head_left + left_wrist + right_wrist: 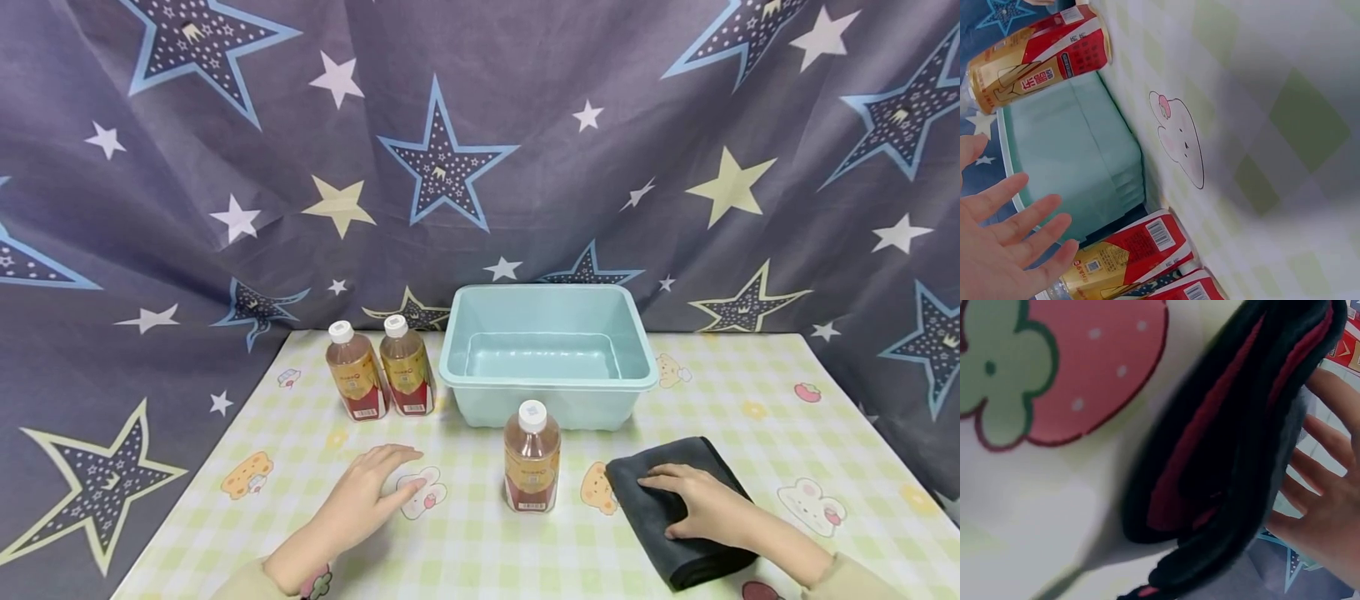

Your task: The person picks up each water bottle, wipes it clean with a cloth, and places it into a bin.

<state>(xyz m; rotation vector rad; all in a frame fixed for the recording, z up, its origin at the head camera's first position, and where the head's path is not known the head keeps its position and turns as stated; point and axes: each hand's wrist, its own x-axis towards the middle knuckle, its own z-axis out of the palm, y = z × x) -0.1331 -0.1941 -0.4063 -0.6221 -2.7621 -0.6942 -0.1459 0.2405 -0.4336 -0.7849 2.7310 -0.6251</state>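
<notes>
My left hand (363,500) is held over the table at the left, fingers spread and holding nothing; the left wrist view shows the same hand (1013,244) in front of the tub. On a folded dark grey cloth (647,510) at the right rests my right hand (705,502), its fingers loosely bent over the top. Dark layers and pinkish-red inner folds of this cloth (1235,487) show in the right wrist view. Between the hands stands an upright drink bottle (532,467) with a white cap and a gold and red label.
Behind the single bottle is a light blue plastic tub (480,404). Two matching bottles (358,383) stand upright to its left. A checked tablecloth (750,442) with cartoon prints covers the table, and a star-patterned curtain (525,200) hangs along the back.
</notes>
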